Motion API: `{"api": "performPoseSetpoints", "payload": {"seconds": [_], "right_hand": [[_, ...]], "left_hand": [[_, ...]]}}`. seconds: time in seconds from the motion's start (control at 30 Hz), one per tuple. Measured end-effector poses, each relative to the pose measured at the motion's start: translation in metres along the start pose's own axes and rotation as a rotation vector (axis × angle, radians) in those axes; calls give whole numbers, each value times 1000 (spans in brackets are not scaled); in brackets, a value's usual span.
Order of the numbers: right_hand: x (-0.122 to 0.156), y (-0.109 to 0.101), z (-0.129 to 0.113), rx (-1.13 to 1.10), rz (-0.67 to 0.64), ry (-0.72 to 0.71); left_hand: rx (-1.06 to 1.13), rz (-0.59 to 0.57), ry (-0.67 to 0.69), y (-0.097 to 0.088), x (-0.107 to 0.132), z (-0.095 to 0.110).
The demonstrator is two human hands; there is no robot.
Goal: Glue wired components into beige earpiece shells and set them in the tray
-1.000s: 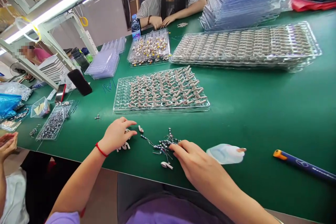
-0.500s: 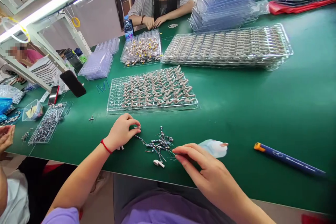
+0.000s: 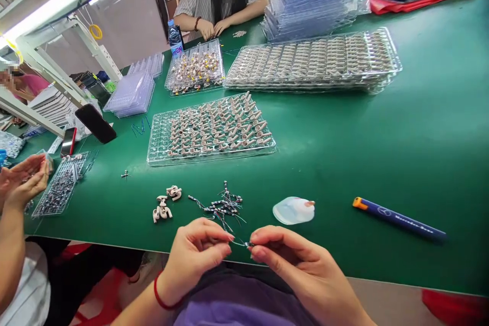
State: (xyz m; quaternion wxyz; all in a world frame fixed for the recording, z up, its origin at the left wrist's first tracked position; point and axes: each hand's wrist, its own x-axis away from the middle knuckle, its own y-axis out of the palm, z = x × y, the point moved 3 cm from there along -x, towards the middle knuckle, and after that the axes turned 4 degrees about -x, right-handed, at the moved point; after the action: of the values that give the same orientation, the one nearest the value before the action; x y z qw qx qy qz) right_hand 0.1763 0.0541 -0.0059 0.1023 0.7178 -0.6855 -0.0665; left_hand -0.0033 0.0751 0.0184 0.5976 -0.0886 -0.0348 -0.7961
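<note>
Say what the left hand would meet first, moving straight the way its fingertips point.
Likely the small wired component at the tips of the right hand, then that hand itself; exact depth is hard to judge.

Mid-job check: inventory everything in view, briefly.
Small wired electronic part: one, dark, front centre.
Loose wired parts: one pile, dark, beyond.
Curved plastic shells: several, whitish, left.
Squat plastic bottle: one, translucent, right.
Slim straight object: one, blue and orange, farther right.
Plastic shell tray: one, clear, middle.
Long plastic tray stack: one, clear, back.
Other plastic trays: several stacks, clear, back and left.
Rectangular phones: two, black and red-edged, left.
Other people: three, varied clothing, left and back.
Left hand: one, red wristband, front.
Right hand: one, bare, holding part.
</note>
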Motion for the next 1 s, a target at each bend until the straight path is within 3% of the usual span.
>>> {"api": "performPoseSetpoints", "payload": {"seconds": [0.1, 0.27, 0.43, 0.53, 0.73, 0.83, 1.0], "right_hand": [[4, 6, 1, -44, -13, 37], [7, 11, 3, -30, -89, 92], [12, 13, -2, -6, 20, 168], [14, 16, -7, 29, 5, 129], [17, 14, -8, 59, 95, 147], [15, 9, -6, 90, 100, 102], [9, -2, -12, 167, 123, -89]], "left_hand": [[67, 49, -31, 11, 8, -10], [42, 134, 66, 17, 11, -8], [-127, 181, 199, 15, 15, 2], [-184, 199, 272, 15, 19, 5], [-213, 234, 314, 12, 22, 7], [-109, 255, 266, 6, 20, 2], [221, 243, 15, 0, 15, -12]]}}
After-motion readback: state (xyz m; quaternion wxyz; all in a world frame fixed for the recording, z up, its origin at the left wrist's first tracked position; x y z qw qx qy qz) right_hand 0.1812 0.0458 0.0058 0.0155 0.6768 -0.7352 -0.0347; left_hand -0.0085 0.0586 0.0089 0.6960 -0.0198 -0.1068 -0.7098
